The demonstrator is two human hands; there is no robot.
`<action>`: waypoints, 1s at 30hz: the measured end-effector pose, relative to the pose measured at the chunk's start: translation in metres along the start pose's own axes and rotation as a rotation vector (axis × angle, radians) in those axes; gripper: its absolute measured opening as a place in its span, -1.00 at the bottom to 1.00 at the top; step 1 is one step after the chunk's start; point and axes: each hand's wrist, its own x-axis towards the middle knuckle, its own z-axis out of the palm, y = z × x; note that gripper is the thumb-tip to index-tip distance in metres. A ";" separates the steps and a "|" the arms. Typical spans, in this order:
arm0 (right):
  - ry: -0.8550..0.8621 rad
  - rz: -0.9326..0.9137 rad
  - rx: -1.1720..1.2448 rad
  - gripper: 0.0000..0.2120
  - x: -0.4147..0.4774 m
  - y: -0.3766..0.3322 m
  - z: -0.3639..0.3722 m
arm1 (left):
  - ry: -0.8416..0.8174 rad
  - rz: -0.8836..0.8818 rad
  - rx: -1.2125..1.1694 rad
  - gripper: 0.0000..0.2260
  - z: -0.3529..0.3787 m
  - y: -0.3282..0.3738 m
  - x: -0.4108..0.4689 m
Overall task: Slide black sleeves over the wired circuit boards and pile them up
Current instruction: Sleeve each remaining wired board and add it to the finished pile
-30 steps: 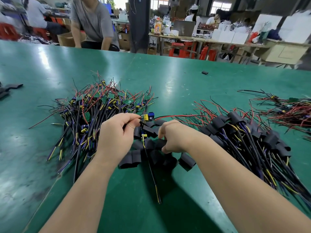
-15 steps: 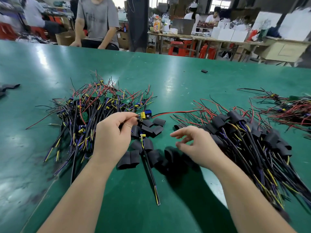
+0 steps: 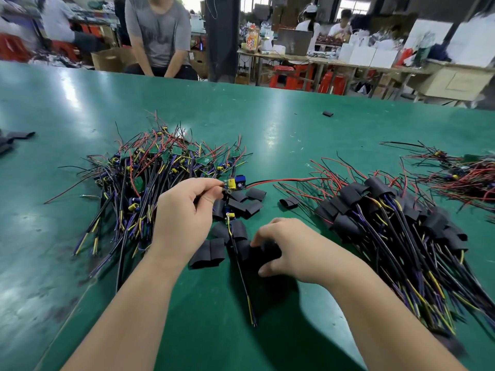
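My left hand [image 3: 184, 212] pinches a wired circuit board [image 3: 235, 183] with a blue part and a yellow part; its red and black wires trail right and a dark cable hangs toward me. My right hand [image 3: 289, 247] curls its fingers on a black sleeve [image 3: 263, 253] among several loose black sleeves [image 3: 209, 254] on the green table. A heap of bare wired boards [image 3: 160, 167] lies to the left. A pile of sleeved boards [image 3: 396, 218] lies to the right.
Another tangle of red-wired boards [image 3: 460, 175] lies at the far right. A stray sleeve [image 3: 327, 113] sits far out on the table [image 3: 80, 263], and flat black sleeves [image 3: 16, 137] lie at the left edge. A person in a grey shirt [image 3: 158, 36] stands beyond the far edge.
My right hand came off the sleeves, opened toward the right pile, then dropped back and closed its fingers on a sleeve. My left hand kept the board pinched in place.
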 end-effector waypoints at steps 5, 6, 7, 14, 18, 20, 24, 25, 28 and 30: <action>-0.022 0.025 -0.024 -0.59 0.008 0.000 -0.004 | -0.006 -0.002 0.005 -0.87 -0.001 0.002 0.000; -0.016 0.017 -0.044 -0.61 0.010 0.000 -0.004 | -0.007 -0.001 0.005 -0.87 -0.001 0.002 0.000; 0.004 0.007 -0.057 -0.64 0.012 0.000 -0.003 | -0.008 -0.001 0.006 -0.87 -0.001 0.003 0.000; 0.129 0.044 0.152 -0.81 0.021 0.006 0.003 | 0.003 -0.003 0.016 -0.87 -0.002 0.003 0.002; 0.142 0.093 0.460 -0.82 0.018 0.017 0.004 | 0.003 -0.002 0.020 -0.87 -0.003 0.002 0.004; 0.130 0.116 0.454 -0.71 0.016 0.021 0.005 | 0.008 0.001 0.019 -0.87 -0.003 0.002 0.004; 0.196 0.165 0.444 -0.58 0.016 0.023 0.009 | 0.019 0.005 0.018 -0.87 -0.003 0.001 0.004; 0.205 0.163 0.426 -0.58 0.014 0.023 0.008 | 0.021 0.005 0.017 -0.87 -0.003 0.001 0.004; 0.293 0.110 0.459 -0.69 0.007 0.026 0.005 | 0.028 -0.001 -0.001 -0.87 -0.003 0.002 0.004; 0.444 0.111 0.820 -0.76 0.002 0.029 0.002 | 0.032 -0.003 -0.010 -0.87 -0.003 0.002 0.004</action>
